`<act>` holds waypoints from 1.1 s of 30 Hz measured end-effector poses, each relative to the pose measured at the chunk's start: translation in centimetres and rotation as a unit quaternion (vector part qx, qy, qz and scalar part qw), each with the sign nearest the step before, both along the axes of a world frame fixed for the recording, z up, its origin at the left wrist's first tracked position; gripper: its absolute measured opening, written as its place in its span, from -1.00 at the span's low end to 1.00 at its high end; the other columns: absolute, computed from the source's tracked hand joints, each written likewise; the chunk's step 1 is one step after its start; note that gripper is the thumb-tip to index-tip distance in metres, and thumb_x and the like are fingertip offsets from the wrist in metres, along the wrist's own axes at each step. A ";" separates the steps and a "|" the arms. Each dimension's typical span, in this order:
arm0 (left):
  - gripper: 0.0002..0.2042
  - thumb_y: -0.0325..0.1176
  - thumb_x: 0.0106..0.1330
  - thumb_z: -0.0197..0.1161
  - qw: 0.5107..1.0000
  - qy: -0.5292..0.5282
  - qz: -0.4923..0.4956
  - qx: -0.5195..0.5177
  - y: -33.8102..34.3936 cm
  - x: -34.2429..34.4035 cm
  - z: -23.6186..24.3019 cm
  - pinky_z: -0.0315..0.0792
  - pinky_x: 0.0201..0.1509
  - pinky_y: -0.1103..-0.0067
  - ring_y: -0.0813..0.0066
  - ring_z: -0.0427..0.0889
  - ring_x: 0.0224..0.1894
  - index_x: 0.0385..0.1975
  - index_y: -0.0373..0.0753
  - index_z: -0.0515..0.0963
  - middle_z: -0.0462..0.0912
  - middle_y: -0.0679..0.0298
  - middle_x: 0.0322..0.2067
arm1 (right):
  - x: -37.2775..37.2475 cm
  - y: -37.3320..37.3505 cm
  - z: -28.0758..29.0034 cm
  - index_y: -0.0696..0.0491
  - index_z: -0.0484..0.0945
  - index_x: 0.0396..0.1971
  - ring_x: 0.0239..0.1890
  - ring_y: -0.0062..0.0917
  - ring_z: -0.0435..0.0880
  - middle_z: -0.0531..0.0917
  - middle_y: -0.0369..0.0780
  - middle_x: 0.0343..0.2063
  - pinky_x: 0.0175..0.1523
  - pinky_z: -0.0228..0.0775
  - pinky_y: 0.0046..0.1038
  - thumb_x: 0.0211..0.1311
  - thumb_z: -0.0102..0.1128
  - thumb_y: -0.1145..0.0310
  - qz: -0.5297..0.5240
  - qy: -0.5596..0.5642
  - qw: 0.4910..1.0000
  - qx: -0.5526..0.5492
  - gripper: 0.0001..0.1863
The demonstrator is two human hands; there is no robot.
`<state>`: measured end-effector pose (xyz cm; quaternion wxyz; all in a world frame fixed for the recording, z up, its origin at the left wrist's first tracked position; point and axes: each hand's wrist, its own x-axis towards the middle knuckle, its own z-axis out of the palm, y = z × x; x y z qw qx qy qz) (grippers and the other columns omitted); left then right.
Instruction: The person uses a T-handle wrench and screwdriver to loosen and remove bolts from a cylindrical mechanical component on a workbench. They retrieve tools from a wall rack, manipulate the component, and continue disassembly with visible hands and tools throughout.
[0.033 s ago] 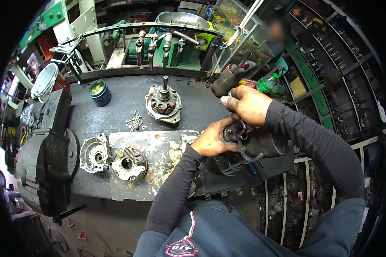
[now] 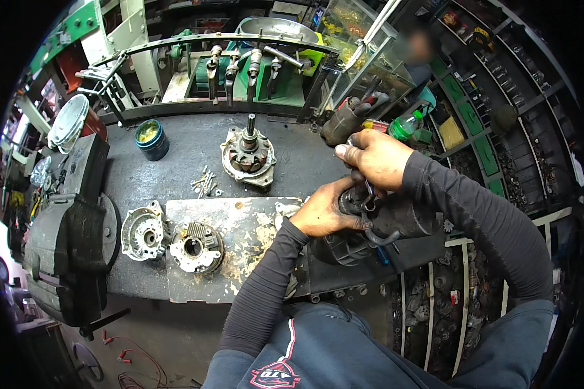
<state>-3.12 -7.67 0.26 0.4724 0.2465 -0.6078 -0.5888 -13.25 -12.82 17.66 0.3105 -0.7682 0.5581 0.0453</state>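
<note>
At the right of the bench lies a dark starter motor [image 2: 405,217] with a smaller cylinder along its side. My left hand [image 2: 324,211] is closed around that smaller cylinder, thumb along its near side. Above it my right hand [image 2: 376,159] is closed on a wrench [image 2: 370,202], whose ring end sits at the end of the cylinder. Most of the wrench is hidden by my fingers. Left of my hands an alternator rotor [image 2: 248,152] stands shaft-up in its housing. An open alternator housing [image 2: 144,233] and a round alternator part [image 2: 196,249] lie nearer me.
Loose bolts [image 2: 206,183] lie mid-bench near an open blue tub [image 2: 152,144]. A black vise [image 2: 71,240] fills the left end. Behind my right hand stand a tool holder [image 2: 339,126] and a green bottle [image 2: 403,127]. Another person [image 2: 418,61] is beyond, beside parts shelves [image 2: 480,142].
</note>
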 end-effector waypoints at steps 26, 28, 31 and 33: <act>-0.55 -0.48 0.05 0.43 0.998 0.022 -0.009 -0.064 -1.2 -0.2 -1.1 0.42 0.28 0.47 0.44 0.60 0.08 0.00 -0.32 0.55 0.66 0.17 -0.03 | -1.2 10.5 0.0 0.04 0.57 -0.41 -0.22 -0.44 0.61 0.65 -0.23 -0.41 -0.11 0.47 -0.42 0.18 0.16 0.22 0.587 0.265 0.735 -0.212 -0.81; -0.54 -0.47 0.04 0.44 0.999 -0.012 -0.011 -0.039 -1.3 -0.2 -0.9 0.45 0.23 0.51 0.53 0.57 0.05 0.01 -0.31 0.55 0.66 0.20 -0.06 | -3.1 10.3 0.3 0.01 0.54 -0.42 -0.21 -0.48 0.57 0.58 -0.30 -0.40 -0.09 0.44 -0.44 0.17 0.15 0.22 0.595 0.267 0.734 -0.187 -0.83; -0.42 -0.39 0.00 0.58 0.996 0.017 0.001 -0.084 -1.6 -0.3 -0.7 0.49 0.18 0.46 0.46 0.64 0.00 0.07 -0.30 0.52 0.71 0.21 -0.09 | -4.2 9.1 2.3 0.02 0.49 -0.38 -0.27 -0.40 0.56 0.53 -0.26 -0.41 -0.15 0.47 -0.37 0.18 0.16 0.26 0.554 0.133 0.771 -0.284 -0.85; -0.34 -0.37 -0.02 0.61 0.993 -0.021 0.045 -0.105 -1.6 -0.3 -0.6 0.46 0.25 0.44 0.40 0.62 0.08 0.15 -0.32 0.50 0.69 0.16 -0.01 | -3.6 8.3 3.9 0.04 0.46 -0.33 -0.31 -0.23 0.58 0.54 -0.16 -0.43 -0.26 0.50 -0.21 0.17 0.21 0.36 0.420 0.015 0.872 -0.252 -0.86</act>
